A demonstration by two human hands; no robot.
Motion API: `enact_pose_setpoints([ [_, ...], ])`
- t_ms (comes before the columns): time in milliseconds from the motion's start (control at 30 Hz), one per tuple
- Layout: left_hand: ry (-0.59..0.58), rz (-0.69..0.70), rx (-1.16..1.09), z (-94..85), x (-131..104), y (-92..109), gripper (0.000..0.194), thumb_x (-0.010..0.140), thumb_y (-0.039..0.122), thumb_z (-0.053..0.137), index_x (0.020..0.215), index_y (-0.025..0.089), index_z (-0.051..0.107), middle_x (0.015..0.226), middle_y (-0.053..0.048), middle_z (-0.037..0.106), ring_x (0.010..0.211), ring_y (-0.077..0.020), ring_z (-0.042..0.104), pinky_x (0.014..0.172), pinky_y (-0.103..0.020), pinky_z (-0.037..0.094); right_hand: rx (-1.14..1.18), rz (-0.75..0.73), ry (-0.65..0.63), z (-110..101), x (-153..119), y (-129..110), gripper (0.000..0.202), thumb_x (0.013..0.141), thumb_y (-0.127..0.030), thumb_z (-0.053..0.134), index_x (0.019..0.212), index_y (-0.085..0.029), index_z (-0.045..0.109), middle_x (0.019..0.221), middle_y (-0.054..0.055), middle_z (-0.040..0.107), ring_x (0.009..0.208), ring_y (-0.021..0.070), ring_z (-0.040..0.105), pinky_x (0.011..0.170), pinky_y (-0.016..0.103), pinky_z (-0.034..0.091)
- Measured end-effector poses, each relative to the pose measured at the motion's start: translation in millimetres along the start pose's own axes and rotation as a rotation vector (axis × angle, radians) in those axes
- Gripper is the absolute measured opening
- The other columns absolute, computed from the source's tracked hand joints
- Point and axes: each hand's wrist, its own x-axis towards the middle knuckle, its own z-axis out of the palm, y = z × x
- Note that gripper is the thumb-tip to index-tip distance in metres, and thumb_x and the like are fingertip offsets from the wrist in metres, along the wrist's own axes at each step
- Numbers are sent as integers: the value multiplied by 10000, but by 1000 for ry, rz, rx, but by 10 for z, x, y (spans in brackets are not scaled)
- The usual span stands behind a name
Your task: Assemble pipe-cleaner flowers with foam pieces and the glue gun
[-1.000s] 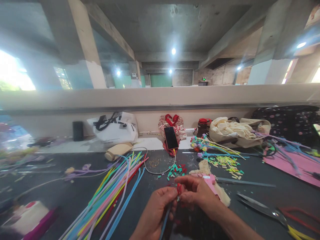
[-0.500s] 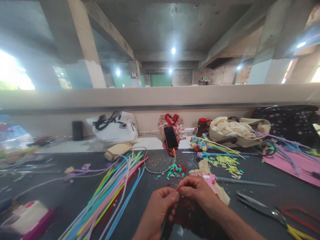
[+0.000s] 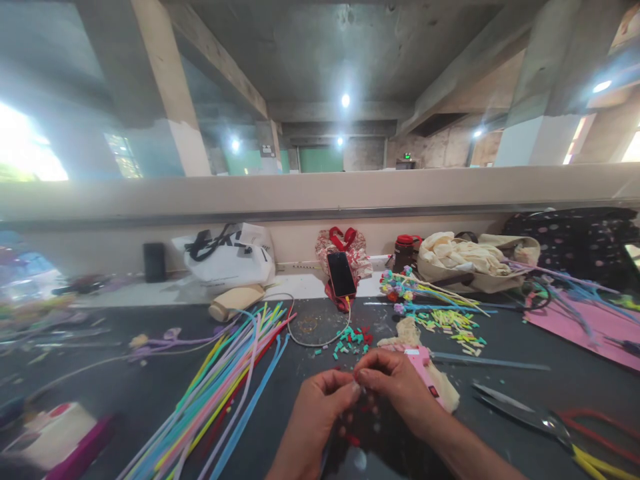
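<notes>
My left hand (image 3: 323, 410) and my right hand (image 3: 395, 387) meet low in the middle, thumbs and forefingers pinched together. Between the fingertips a small red piece (image 3: 357, 376) shows, mostly hidden; it resembles the short cut fuzzy-stem bits around it. Beneath the hands, a red bit (image 3: 353, 440) lies on the dark tabletop among blurred reddish specks. Just beyond the fingers is a small pile of green and red cut pieces (image 3: 353, 341). Beside my right hand, a pink device with a dark switch (image 3: 423, 367), perhaps a glue gun, rests on a cream cloth (image 3: 447, 392).
Long coloured fuzzy stems (image 3: 220, 393) lie left. Large scissors (image 3: 525, 412) are at right. Yellow cut pieces (image 3: 453, 323) and finished-looking flower stems (image 3: 403, 287) sit behind. A phone (image 3: 341, 273) with a cable leans on a patterned bag. A white bag (image 3: 235, 257) stands farther back.
My hands stay together, with the fingers shifting slightly around the red piece. A red bit now shows on the table below them, and more of the pink device is visible.
</notes>
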Motion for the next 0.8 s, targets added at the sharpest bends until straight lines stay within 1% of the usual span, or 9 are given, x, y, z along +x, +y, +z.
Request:
enact_pose_setpoints([
  [167,17,32,41,-24,37,-17,240,573,339,637,595,111,567,415,36,486,354,-47,382,357,-161,286,-51,-31,20,29,-2,-27,116,651,-274,608,646,-159,614,503,-36,517,425,72,450,430,186,382],
  [300,44,50,58,-38,65,-46,240,562,339,640,570,113,560,401,37,483,341,-46,367,358,-167,282,-29,-11,20,37,4,-24,167,644,-322,618,653,-155,622,511,-32,524,417,71,459,429,189,387],
  [367,56,32,55,-48,70,-46,256,556,355,642,587,113,568,405,35,484,349,-51,377,359,-168,278,15,20,1,18,14,-1,255,683,-392,573,745,-152,633,536,-22,536,416,75,476,410,190,391],
  [400,54,24,41,-56,72,-44,271,553,370,644,600,113,573,412,35,484,355,-53,383,360,-167,278,49,35,-9,5,22,14,318,711,-433,529,829,-154,625,548,-18,542,408,77,483,394,190,389],
  [467,30,17,-4,-78,77,-43,306,551,402,642,627,112,582,435,32,490,367,-53,388,360,-164,275,119,56,-17,-22,39,49,444,755,-496,436,1024,-162,552,561,-15,553,382,82,488,357,189,379],
  [533,-31,11,-59,-101,84,-49,324,573,421,624,653,109,587,456,29,489,373,-48,377,355,-158,270,152,63,-8,-42,58,82,516,765,-521,400,1124,-158,474,546,-18,557,347,79,474,330,183,362],
  [600,-92,0,-104,-118,94,-64,319,606,415,602,678,104,588,477,25,489,379,-43,368,347,-151,263,138,76,5,-51,71,105,512,760,-517,414,1104,-146,490,522,-20,554,337,75,465,321,171,348],
  [667,-105,-14,-129,-125,109,-86,296,608,391,607,693,108,584,493,27,489,388,-45,380,347,-147,266,100,101,16,-51,72,109,438,732,-482,483,1013,-154,556,529,-19,558,348,71,469,322,161,338],
  [800,-33,-10,-56,-117,135,-108,292,571,375,635,710,125,583,487,27,509,391,-64,416,370,-167,292,20,90,-21,-37,47,63,296,635,-371,632,852,-169,622,620,-14,587,388,56,470,361,158,361],
])
